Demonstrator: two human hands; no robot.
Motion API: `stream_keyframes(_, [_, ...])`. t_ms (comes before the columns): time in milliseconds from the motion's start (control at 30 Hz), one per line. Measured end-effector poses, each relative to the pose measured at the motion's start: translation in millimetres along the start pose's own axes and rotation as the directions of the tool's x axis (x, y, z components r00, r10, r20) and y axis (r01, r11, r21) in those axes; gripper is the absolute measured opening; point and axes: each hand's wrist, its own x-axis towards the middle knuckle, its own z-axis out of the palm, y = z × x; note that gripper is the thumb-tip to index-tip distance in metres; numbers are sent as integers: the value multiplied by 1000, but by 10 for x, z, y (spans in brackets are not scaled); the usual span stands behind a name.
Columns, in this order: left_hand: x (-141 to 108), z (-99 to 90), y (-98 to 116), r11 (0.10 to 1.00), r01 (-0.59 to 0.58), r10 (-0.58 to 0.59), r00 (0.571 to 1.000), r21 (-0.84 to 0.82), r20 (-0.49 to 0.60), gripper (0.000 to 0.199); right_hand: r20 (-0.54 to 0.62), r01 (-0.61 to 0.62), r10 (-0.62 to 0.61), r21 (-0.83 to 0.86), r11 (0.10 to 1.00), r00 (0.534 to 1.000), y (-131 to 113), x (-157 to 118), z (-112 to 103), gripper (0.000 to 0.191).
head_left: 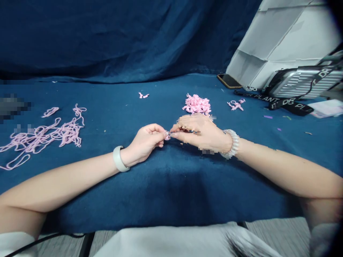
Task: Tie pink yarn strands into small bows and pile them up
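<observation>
- Pinching a small pink yarn piece (167, 135) between left hand (144, 142) and right hand (199, 132), both grips clenched on it
- Long axis hidden by fingers; neither hand clearly nearer

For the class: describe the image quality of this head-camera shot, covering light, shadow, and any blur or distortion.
In the head view, the light is soft with no strong glare; a gentle shadow falls on the blue cloth below the hands; blocky pixelation obscures the right hand; the top right corner darkens.
</observation>
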Motion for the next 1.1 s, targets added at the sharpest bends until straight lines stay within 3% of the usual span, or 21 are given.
stream_keyframes(200, [17, -16, -43, 999, -8, 8, 1000, 31, 16, 16, 108, -178, 168, 91, 980, 980, 47, 2, -4, 19])
stream_keyframes(433, [-4, -11, -50, 998, -10, 8, 1000, 69, 30, 16, 151, -237, 218, 120, 964, 964, 52, 5, 6, 19])
stream_keyframes(1100, [-2, -13, -47, 997, 19, -23, 998, 75, 58, 16, 223, -160, 150, 30, 987, 963, 22, 20, -59, 17])
